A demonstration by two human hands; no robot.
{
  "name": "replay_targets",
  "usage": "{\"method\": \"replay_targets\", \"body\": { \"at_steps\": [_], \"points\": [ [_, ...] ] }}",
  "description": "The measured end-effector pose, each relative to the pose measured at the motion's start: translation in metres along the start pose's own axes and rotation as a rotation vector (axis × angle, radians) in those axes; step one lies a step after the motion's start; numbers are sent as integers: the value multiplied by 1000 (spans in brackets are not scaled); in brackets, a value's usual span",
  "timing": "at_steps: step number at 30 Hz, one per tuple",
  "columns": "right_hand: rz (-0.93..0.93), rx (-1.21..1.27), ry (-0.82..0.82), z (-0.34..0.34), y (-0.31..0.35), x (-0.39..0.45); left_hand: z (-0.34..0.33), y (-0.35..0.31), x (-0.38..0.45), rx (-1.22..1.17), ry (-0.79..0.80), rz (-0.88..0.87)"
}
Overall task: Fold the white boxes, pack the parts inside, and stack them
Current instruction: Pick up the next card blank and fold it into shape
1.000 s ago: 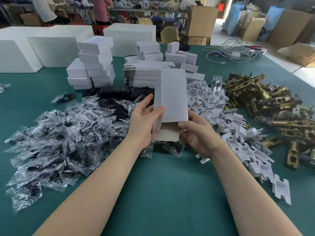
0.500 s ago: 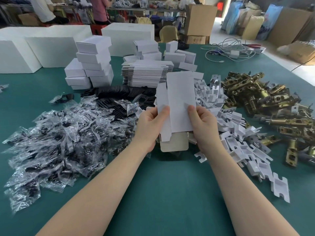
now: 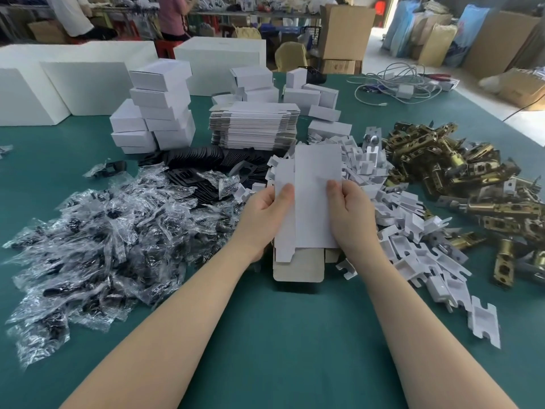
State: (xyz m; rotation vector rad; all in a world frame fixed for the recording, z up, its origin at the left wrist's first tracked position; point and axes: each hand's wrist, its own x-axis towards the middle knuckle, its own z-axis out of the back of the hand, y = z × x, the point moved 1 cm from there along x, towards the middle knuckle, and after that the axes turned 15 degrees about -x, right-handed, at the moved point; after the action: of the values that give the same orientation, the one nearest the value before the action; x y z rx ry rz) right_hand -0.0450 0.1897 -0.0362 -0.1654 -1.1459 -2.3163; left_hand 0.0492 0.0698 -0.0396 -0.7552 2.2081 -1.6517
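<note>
From the head camera, both hands hold one flat, unfolded white cardboard box blank [image 3: 312, 199] upright above the green felt table [image 3: 295, 335], near its middle. The left hand [image 3: 265, 214] pinches the blank's left edge, thumb on the white face and fingers behind; the right hand [image 3: 351, 211] grasps the right edge the same way. A grey-brown flap hangs at the blank's lower end.

Left of the hands lies a heap of clear plastic bags holding dark parts [image 3: 97, 240]. Behind it sit black flat plates [image 3: 200, 160]. Just beyond the blank stands a pile of flat white box blanks [image 3: 253, 125], and to its left a stack of folded white boxes [image 3: 159, 107]. Right of the hands spreads a pile of small white plastic inserts [image 3: 413, 231], and further right a heap of brass-coloured metal latches [image 3: 472, 178]. Large white cartons [image 3: 73, 84] stand at the far left edge
</note>
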Motion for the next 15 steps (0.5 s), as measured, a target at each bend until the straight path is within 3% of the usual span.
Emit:
{"method": "replay_targets", "body": {
  "at_steps": [6, 11, 15],
  "points": [
    [-30, 66, 71, -4, 1, -2, 3, -3, -1, 78, -51, -66],
    [39, -28, 109, -5, 4, -6, 5, -1, 3, -21, -166, -49],
    [42, -7, 85, -4, 5, -5, 5, -1, 3, 236, -148, -211]
  ]
}}
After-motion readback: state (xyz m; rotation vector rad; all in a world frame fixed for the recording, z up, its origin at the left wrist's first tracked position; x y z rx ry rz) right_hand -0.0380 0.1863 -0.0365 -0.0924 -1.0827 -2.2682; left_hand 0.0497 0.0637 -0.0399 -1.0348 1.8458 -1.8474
